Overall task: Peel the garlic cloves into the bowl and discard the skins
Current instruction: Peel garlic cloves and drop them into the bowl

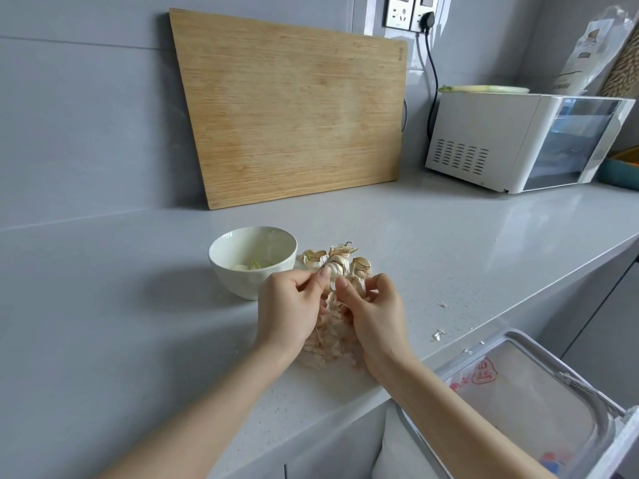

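while both hands work at one clove, we judge the step in hand to be stripping its skin, and the trick is to keep each pull small. our left hand (pixel 290 305) has its fingers curled, thumb and forefinger pinching the clove (pixel 334 275). our right hand (pixel 375 314) is curled the same way and pinches it from the other side. we cannot tell how much skin is on it, since our fingers cover most of it. we would steady it with one hand and let a nail of the other lift the papery edge, peeling along the length rather than tearing across, so the flesh is not bruised.

the clove sits between our fingertips, above the heap of skins (pixel 328 344) on the tabletop (pixel 449 243). the unpeeled garlic pieces (pixel 345 259) lie just beyond the hands. the bowl (pixel 235 283), with a few peeled cloves (pixel 240 267) in it, stands just beside our left hand. the lined bin (pixel 511 385) is open below the tabletop edge, near our right forearm.
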Demonstrator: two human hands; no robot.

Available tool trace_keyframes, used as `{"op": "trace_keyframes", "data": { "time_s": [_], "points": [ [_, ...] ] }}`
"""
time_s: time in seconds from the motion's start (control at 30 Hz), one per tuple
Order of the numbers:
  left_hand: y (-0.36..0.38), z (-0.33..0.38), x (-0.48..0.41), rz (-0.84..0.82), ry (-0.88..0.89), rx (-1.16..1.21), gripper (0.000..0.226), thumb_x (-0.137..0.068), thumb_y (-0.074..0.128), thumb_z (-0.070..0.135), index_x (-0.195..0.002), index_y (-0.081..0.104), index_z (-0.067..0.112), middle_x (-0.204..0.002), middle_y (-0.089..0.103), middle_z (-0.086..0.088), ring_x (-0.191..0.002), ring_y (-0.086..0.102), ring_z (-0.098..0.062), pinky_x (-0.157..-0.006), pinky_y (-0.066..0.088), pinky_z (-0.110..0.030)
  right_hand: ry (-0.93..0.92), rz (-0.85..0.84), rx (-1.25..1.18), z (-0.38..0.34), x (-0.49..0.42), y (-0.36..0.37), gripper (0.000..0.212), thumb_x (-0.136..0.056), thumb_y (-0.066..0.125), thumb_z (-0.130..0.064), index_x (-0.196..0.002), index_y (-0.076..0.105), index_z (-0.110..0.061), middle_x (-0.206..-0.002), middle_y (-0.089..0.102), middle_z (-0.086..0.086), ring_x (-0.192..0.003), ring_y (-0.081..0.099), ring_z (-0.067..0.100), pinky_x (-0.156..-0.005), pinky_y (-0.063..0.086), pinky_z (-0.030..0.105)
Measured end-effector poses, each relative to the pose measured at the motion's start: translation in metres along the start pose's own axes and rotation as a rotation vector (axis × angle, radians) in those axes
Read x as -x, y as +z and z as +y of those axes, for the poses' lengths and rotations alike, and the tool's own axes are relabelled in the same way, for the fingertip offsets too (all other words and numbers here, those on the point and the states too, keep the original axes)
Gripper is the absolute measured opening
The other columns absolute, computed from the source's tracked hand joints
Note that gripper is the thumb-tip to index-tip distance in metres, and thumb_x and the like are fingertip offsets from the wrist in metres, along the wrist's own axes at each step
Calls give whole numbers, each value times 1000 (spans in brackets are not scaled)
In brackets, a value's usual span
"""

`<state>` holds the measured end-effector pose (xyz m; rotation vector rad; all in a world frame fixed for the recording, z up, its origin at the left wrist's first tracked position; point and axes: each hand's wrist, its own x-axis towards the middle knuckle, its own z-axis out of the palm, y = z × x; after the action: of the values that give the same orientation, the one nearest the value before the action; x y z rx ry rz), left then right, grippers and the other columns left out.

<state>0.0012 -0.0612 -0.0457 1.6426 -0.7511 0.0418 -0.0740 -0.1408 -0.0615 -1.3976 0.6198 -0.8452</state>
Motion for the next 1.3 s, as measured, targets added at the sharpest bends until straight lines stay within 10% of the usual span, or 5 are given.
{"op": "trace_keyframes", "data": {
  "time_s": [0.33, 0.63, 1.0, 1.3],
  "points": [
    [-11, 8, -9, -130, -465, 521, 23, -87, 62, 22, -76, 64, 1, -53, 54, 1, -45, 47, -5, -44, 42, -14, -191, -56, 478, -5, -3, -4, 19, -78, 59, -9, -92, 60, -22, -76, 59, -10, -74, 55, 15, -64, 45, 29],
    [-18, 11, -9, -253, -493, 623, 23, -94, 50, 12, -78, 64, 3, -63, 63, -5, -58, 59, -13, -52, 50, -19, -526, -46, 518, -7, -3, -13, 21, -87, 61, -27, -107, 66, -31, -104, 53, -32, -110, 47, 3, -93, 42, 38],
    [-17, 15, -11, -379, -467, 511, 33, -92, 52, 27, -69, 56, 5, -52, 52, -4, -44, 46, -10, -42, 35, -17, -1237, -97, 832, -13, -15, -16, 12, -83, 57, 7, -84, 66, -1, -76, 62, 6, -74, 47, 23, -67, 43, 32],
    [-22, 15, -13, -389, -403, 519, 36, -79, 54, 41, -71, 57, 7, -57, 50, -4, -47, 46, -9, -45, 39, -17, -1277, -150, 962, -24, -21, -8, 23, -72, 43, 14, -75, 60, 0, -76, 57, 10, -76, 41, 23, -68, 40, 33]
  ]
}}
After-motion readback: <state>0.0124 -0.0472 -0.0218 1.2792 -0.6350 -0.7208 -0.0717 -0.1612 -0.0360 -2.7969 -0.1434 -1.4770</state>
